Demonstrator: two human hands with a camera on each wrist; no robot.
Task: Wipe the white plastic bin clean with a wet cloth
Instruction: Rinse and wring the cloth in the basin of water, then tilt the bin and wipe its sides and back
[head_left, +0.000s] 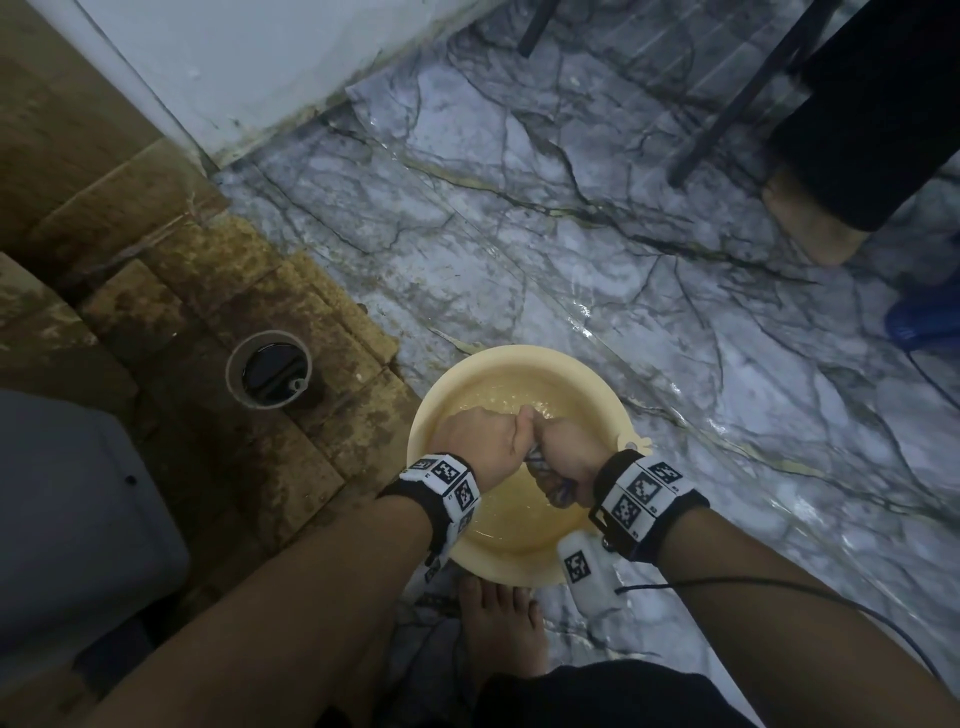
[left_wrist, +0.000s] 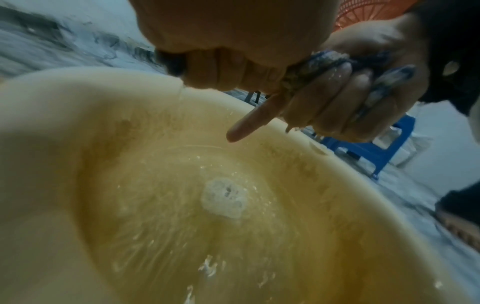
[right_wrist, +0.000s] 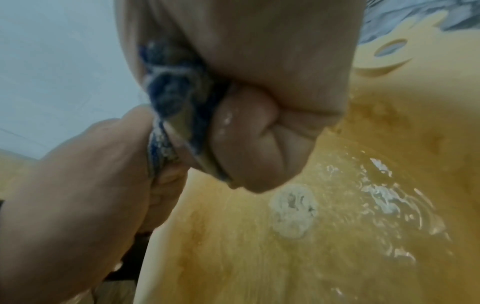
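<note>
I hold a twisted blue-and-white wet cloth (head_left: 553, 486) over a round yellowish basin (head_left: 431, 415) of murky water. My left hand (head_left: 483, 436) grips one end and my right hand (head_left: 563, 447) grips the other, fists touching. In the left wrist view the left hand (left_wrist: 221, 70) is curled round the cloth (left_wrist: 311, 63), and water trickles into the basin (left_wrist: 52, 123), where a foam patch (left_wrist: 224, 198) floats. In the right wrist view the right hand (right_wrist: 259, 127) squeezes the cloth (right_wrist: 168, 92) above the basin (right_wrist: 389, 92). A pale grey-white plastic object (head_left: 78, 493) stands at the lower left.
Wet marble floor (head_left: 571, 234) spreads ahead. Stained brown tiles with a round floor drain (head_left: 269, 370) lie to the left. Another person's foot (head_left: 810, 218) and dark chair legs stand far right, near a blue stool (head_left: 919, 317). My bare foot (head_left: 504, 623) touches the basin's near side.
</note>
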